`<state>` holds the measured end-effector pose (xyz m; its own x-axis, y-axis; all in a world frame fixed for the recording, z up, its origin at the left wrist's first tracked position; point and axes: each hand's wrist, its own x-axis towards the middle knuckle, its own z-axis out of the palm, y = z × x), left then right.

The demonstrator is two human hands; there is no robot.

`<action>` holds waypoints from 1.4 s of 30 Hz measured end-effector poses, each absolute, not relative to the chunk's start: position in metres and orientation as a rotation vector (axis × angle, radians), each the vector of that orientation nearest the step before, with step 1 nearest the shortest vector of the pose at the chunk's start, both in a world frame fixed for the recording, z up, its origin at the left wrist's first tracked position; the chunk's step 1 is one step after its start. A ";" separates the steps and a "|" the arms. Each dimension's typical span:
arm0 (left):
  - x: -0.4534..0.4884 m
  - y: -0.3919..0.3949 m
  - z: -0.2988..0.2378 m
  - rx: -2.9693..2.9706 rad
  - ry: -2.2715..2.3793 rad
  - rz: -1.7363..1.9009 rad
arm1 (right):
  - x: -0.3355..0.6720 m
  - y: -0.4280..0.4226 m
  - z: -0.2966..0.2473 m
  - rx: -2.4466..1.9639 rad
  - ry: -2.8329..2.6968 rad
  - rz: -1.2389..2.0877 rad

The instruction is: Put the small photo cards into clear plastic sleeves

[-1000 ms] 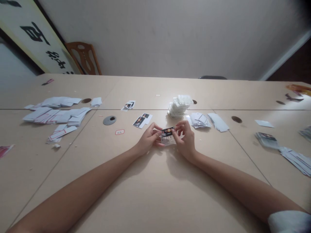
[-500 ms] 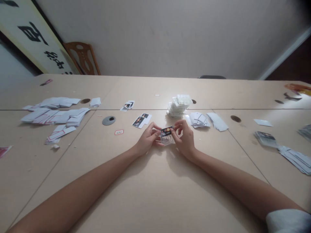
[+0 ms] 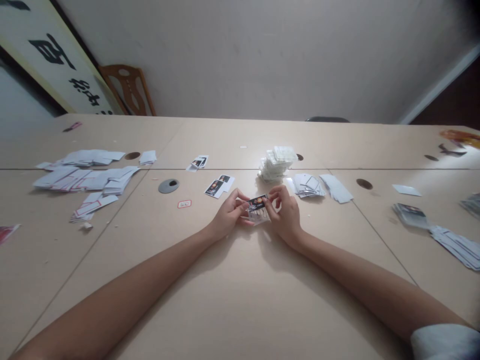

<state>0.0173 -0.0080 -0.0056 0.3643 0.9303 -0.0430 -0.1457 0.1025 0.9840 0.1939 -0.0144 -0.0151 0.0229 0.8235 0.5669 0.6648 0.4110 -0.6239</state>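
Observation:
Between both hands is a small dark printed card over a clear plastic sleeve, through which my fingers show. My left hand pinches its left edge, thumb on top. At the upper right corner, my right hand grips the card with thumb and fingers. Just left of my hands lie printed cards with dark pictures and white borders. Beyond my right hand stands a leaning stack of clear plastic sleeves, with a pile of white cards beside it.
Piles of white cards spread over the left of the table. More printed cards lie farther back. A grey cable-hole cover and a red-edged label are left of centre. Filled sleeves and white strips lie right.
Both hands stay in nearly the same place. The printed card appears to reach slightly lower over the clear sleeve than before.

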 end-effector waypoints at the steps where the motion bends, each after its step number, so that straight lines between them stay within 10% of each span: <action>1: 0.017 -0.008 -0.005 1.190 0.854 0.960 | 0.194 -0.014 -0.015 -1.314 -1.696 0.205; 42: 0.014 -0.004 -0.002 1.222 0.954 1.023 | 0.197 -0.004 -0.022 -1.081 -1.411 0.833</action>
